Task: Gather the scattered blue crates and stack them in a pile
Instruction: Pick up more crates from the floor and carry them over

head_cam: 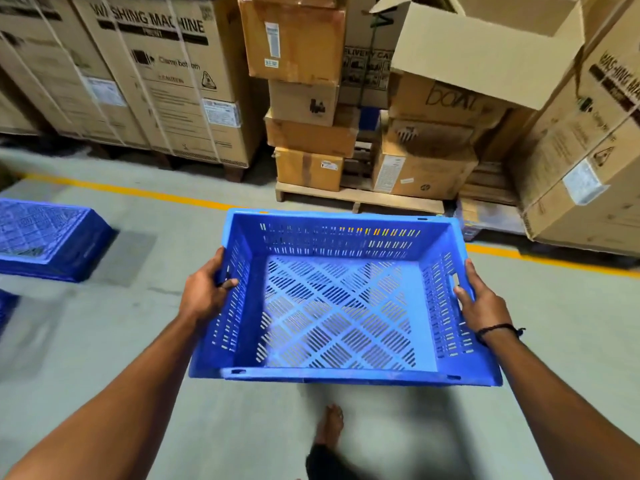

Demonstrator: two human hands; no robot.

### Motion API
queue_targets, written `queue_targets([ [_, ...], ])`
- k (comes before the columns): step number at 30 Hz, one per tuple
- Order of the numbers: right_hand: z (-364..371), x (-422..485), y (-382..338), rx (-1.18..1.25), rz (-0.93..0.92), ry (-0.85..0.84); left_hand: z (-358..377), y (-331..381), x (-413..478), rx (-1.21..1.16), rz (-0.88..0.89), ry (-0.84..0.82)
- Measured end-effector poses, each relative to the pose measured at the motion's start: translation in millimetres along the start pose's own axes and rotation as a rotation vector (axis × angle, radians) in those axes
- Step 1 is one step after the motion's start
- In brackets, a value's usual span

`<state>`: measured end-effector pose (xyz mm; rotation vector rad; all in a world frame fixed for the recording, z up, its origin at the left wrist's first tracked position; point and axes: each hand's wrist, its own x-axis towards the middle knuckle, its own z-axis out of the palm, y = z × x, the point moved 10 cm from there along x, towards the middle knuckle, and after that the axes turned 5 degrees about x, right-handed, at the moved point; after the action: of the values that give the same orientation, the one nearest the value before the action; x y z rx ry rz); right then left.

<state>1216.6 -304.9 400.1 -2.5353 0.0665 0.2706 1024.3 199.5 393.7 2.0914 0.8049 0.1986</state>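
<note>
The left hand (207, 289) grips the left wall of a blue crate (339, 306), thumb hooked over the rim to the inside and fingers outside. The right hand (478, 299) clamps the opposite wall the same way. Between them the crate hangs empty and open side up, clear of the floor (145, 341), its far edge tipped slightly down. A bare foot (330, 427) shows on the floor just below its near edge.

A second crate (45, 237) lies upside down on the floor near the left edge. A blue sliver (7, 306) below it may be a third, though it is too cut off and blurred to be sure. Across the yellow line (138, 192) stand cardboard boxes (308, 133) on a pallet (356, 195).

The risks, as I judge them: the hold is on the rim only, so a slip would drop the crate onto the bare foot. Setting it upright on an overturned crate would likely leave it loose and make the pile lean.
</note>
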Motion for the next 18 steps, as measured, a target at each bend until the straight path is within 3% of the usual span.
queue_targets([
  [10,65,134,-6,0.07,0.078,0.0,67,9,154,0.056,0.0,-0.02],
  [18,141,234,0,0.089,0.103,-0.005,125,-33,268,0.09,-0.004,-0.041],
])
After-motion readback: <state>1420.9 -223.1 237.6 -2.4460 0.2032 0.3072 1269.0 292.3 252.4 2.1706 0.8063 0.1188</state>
